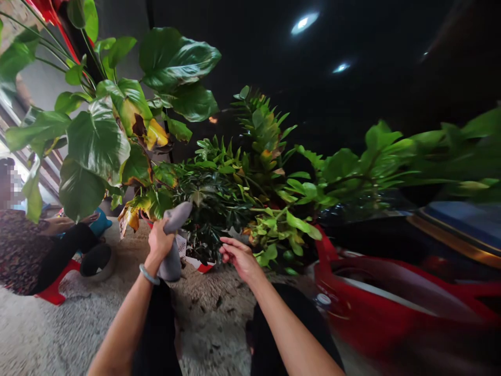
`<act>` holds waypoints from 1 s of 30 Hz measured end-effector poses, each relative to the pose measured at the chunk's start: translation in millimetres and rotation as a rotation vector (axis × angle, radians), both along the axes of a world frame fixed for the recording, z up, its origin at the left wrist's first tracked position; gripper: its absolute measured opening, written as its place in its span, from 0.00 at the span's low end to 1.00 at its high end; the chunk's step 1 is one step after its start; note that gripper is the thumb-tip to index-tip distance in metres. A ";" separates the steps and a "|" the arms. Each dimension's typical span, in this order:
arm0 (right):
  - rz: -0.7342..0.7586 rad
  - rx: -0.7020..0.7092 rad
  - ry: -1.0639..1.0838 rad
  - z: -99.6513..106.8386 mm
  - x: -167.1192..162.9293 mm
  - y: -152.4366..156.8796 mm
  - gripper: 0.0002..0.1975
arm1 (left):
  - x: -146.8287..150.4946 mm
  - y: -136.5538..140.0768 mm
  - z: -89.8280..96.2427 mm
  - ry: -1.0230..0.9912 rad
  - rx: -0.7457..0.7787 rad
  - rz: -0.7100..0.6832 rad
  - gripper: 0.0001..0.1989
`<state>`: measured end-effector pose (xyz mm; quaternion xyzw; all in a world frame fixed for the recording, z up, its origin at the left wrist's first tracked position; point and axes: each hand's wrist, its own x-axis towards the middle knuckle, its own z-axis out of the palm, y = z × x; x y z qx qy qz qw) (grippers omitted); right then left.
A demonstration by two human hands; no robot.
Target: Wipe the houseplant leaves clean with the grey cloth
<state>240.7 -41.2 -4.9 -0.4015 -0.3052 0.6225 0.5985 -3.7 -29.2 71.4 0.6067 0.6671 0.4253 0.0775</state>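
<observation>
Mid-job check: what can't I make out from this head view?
In the head view:
Middle of the grey bottle-like object: hidden by the left hand.
Whether the right hand touches the dark leaves: overlap makes it unclear.
Printing on the red bag: too blurred.
Rightmost foliage: blurred, cut off by the right edge.

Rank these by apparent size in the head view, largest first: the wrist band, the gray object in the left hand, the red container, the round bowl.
1. Red container
2. Gray object and round bowl: too close to rank
3. Wrist band
</observation>
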 end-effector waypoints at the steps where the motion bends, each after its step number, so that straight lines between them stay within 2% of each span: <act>1: -0.004 -0.003 -0.013 0.0 1.2 -0.6 0.18 | 1.6 -12.5 -14.0 -0.013 -0.012 -0.014 0.26; 3: 0.000 -0.004 -0.037 0.4 3.5 -1.5 0.18 | 3.7 -37.1 -28.9 -0.075 0.044 -0.038 0.24; 5: 0.006 -0.006 -0.047 1.1 4.4 -1.6 0.18 | 4.4 -52.1 -21.1 -0.135 0.164 -0.052 0.23; 7: 0.007 -0.006 -0.031 1.5 3.4 -0.7 0.18 | 5.0 -51.3 6.2 -0.152 0.304 -0.035 0.22; 10: -0.002 0.006 0.001 0.8 -0.8 2.1 0.20 | 8.7 -25.7 54.2 -0.105 0.452 0.015 0.21; 12: -0.015 0.016 0.012 -0.6 -3.7 4.0 0.21 | 14.1 -5.5 69.1 -0.077 0.457 0.014 0.22; 14: -0.031 0.012 0.017 -2.5 -5.1 5.6 0.23 | 21.0 5.2 61.0 -0.079 0.355 -0.008 0.23; 16: -0.040 -0.020 0.007 -4.8 -4.8 7.0 0.24 | 27.3 0.9 33.3 -0.092 0.189 -0.052 0.25; 18: -0.047 -0.081 -0.024 -7.2 -2.9 8.4 0.24 | 30.6 -16.8 -1.6 -0.105 0.047 -0.119 0.26; 20: -0.053 -0.129 -0.048 -9.1 -0.3 9.5 0.24 | 30.1 -40.0 -27.4 -0.143 -0.007 -0.179 0.24; 22: -0.058 -0.128 -0.043 -10.0 1.9 10.0 0.23 | 27.1 -58.5 -31.1 -0.195 0.037 -0.186 0.24; 23: -0.058 -0.113 -0.033 -10.0 2.6 9.8 0.23 | 25.4 -63.2 -23.4 -0.215 0.095 -0.168 0.24; 25: -0.047 -0.081 -0.013 -9.3 2.6 8.8 0.23 | 22.6 -60.9 7.4 -0.221 0.256 -0.110 0.24; 28: -0.020 -0.044 0.003 -7.8 0.0 6.5 0.23 | 21.2 -32.7 62.2 -0.146 0.466 -0.021 0.22; 30: -0.013 -0.032 0.005 -7.2 -1.9 5.5 0.22 | 21.5 -9.7 79.7 -0.106 0.491 0.007 0.22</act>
